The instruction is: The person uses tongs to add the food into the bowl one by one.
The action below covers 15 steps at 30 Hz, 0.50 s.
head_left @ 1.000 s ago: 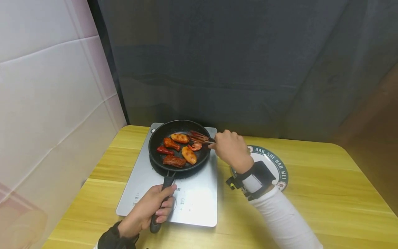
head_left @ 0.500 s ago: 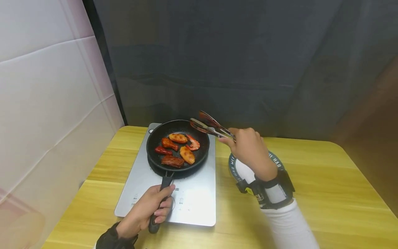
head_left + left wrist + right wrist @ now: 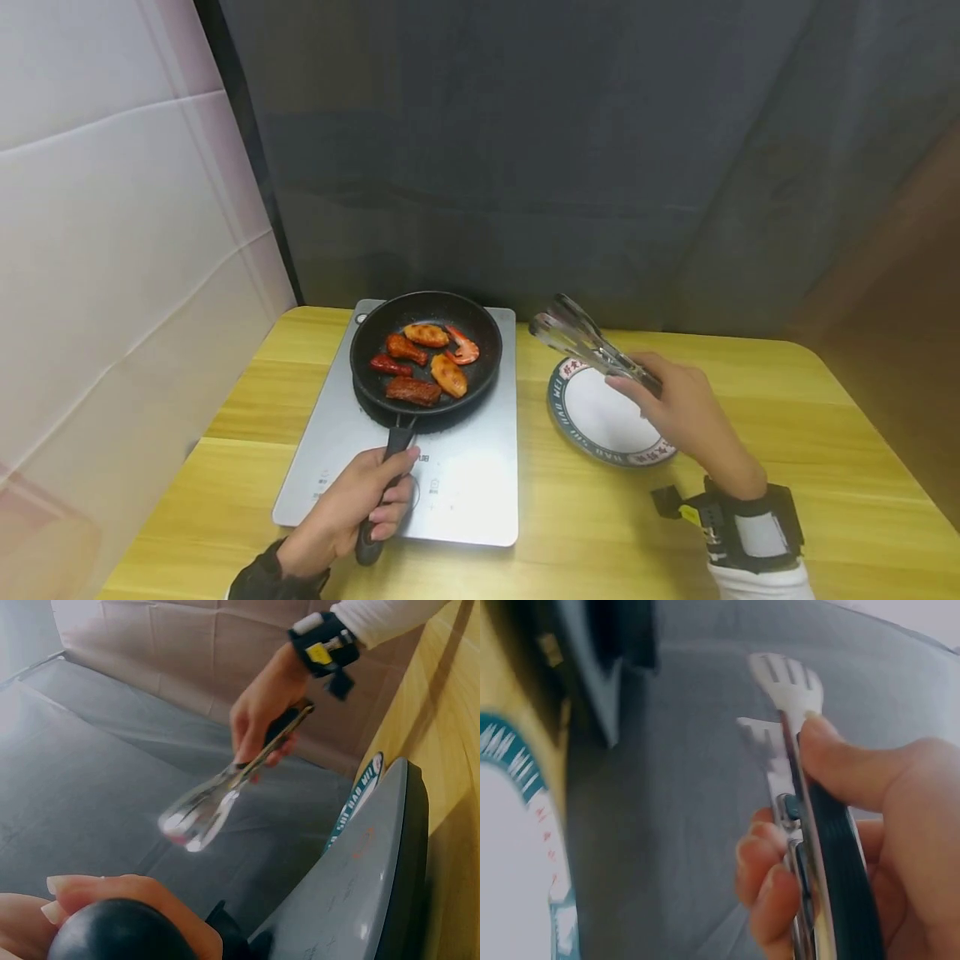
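Observation:
My left hand [image 3: 363, 500] grips the black handle [image 3: 397, 442] of a frying pan [image 3: 487, 367] on a silver induction cooktop [image 3: 472, 500]. Inside the pan lie a shrimp [image 3: 463, 348], two yellow-brown chicken wing pieces, a drumstick [image 3: 407, 348], a small dark red piece [image 3: 390, 365] and a browned slab of meat [image 3: 413, 390]. My right hand [image 3: 682, 408] holds metal tongs [image 3: 585, 337], whose two slotted heads stand slightly apart with nothing between them. The tongs hang over the far part of a round plate [image 3: 600, 417]. In the right wrist view, thumb and fingers wrap the tongs' dark grip [image 3: 836, 855].
The plate has a green lettered rim and sits right of the cooktop on a yellow wood-grain table [image 3: 787, 433]. A dark grey curtain [image 3: 525, 150] hangs behind, and a pale panel [image 3: 127, 250] stands at the left.
My right hand has drawn the tongs up out of the pan and moved right and nearer, over the plate. The shrimp stays in the pan. My left hand keeps its grip on the handle.

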Motion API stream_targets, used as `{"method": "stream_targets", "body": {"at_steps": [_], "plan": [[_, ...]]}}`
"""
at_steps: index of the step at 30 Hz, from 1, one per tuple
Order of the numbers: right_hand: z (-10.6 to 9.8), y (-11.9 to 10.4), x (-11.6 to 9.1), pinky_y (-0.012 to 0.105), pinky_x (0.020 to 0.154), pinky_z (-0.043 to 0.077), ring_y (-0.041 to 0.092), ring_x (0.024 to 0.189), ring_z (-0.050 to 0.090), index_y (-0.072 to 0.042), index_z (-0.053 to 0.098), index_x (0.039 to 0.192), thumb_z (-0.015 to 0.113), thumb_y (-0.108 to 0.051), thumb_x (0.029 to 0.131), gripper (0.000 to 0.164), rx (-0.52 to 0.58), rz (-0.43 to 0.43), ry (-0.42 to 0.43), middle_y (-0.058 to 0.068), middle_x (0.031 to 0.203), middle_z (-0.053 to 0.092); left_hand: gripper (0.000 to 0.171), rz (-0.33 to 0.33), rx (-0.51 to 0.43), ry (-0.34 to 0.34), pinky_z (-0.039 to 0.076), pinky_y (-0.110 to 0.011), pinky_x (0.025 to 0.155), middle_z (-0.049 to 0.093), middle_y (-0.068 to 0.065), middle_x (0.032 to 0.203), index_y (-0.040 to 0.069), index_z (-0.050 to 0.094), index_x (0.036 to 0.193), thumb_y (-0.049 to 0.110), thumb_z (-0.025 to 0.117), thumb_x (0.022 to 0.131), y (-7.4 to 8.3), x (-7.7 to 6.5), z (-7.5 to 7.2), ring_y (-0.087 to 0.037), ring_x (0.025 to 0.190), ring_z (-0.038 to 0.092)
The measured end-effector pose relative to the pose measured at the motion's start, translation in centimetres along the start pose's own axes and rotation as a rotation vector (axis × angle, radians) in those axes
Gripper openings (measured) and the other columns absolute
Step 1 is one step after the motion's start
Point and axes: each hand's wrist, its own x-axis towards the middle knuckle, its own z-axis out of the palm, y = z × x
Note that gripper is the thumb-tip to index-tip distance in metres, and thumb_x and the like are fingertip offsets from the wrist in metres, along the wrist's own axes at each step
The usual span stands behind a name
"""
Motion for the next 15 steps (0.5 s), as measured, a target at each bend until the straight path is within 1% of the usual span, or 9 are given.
{"method": "stream_targets", "body": {"at_steps": [3,5,7,9,11,14,15], "plan": [[-0.2,1.6,-1.2,0.034,0.057,0.045,0.018,0.061,0.053,0.001,0.061,0.115,0.069,-0.035,0.089,0.045,-0.003,-0.006,0.000,0.005,0.076,0.063,0.035,0.002,-0.006,-0.004,0.028,-0.017,0.034,0.032,0.006,0.058,0.004,0.032,0.092,0.032,0.051,0.099,-0.1,0.0,0.1,-0.003,0.039,0.029],[-0.2,2.5,-2.0,0.036,0.058,0.046,0.019,0.064,0.051,0.003,0.060,0.115,0.070,-0.033,0.089,0.046,-0.010,-0.011,-0.005,0.008,0.079,0.064,0.036,0.003,-0.010,-0.001,0.028,-0.017,0.033,0.032,0.006,0.058,0.004,0.032,0.091,0.033,0.052,0.099,-0.1,0.0,0.1,-0.003,0.038,0.029],[0.0,3.5,-2.7,0.038,0.058,0.046,0.020,0.063,0.051,0.005,0.058,0.115,0.069,-0.032,0.089,0.047,-0.013,-0.004,-0.017,0.009,0.077,0.063,0.036,0.005,-0.008,0.001,0.028,-0.017,0.033,0.032,0.006,0.058,0.004,0.032,0.091,0.033,0.052,0.099,0.0,0.0,0.1,-0.003,0.038,0.029],[0.1,4.4,-3.3,0.043,0.063,0.050,0.027,0.067,0.058,0.006,0.057,0.116,0.069,-0.032,0.089,0.048,-0.021,0.009,-0.023,0.016,0.082,0.064,0.036,0.006,-0.007,0.000,0.028,-0.017,0.033,0.032,0.006,0.058,0.004,0.033,0.090,0.033,0.052,0.099,0.0,0.0,0.1,-0.003,0.038,0.029],[0.3,5.3,-3.9,0.051,0.069,0.051,0.038,0.075,0.062,0.008,0.057,0.116,0.068,-0.032,0.090,0.049,-0.037,0.022,-0.032,0.024,0.088,0.065,0.036,0.006,-0.008,-0.007,0.028,-0.017,0.033,0.032,0.006,0.058,0.004,0.033,0.090,0.032,0.052,0.099,0.1,0.0,0.1,-0.003,0.038,0.029],[0.4,6.5,-4.7,0.061,0.077,0.048,0.051,0.090,0.060,0.010,0.056,0.115,0.068,-0.033,0.090,0.051,-0.060,0.039,-0.047,0.033,0.099,0.063,0.035,0.006,-0.014,-0.010,0.028,-0.017,0.033,0.032,0.006,0.058,0.004,0.032,0.090,0.032,0.051,0.100,0.1,-0.1,0.1,-0.002,0.038,0.030],[0.4,6.8,-5.0,0.061,0.076,0.048,0.051,0.089,0.060,0.011,0.056,0.115,0.068,-0.033,0.090,0.052,-0.072,0.045,-0.056,0.033,0.099,0.062,0.035,0.006,-0.016,-0.009,0.028,-0.016,0.033,0.032,0.006,0.058,0.004,0.032,0.090,0.031,0.051,0.100,0.1,-0.1,0.1,-0.002,0.038,0.030]]}}
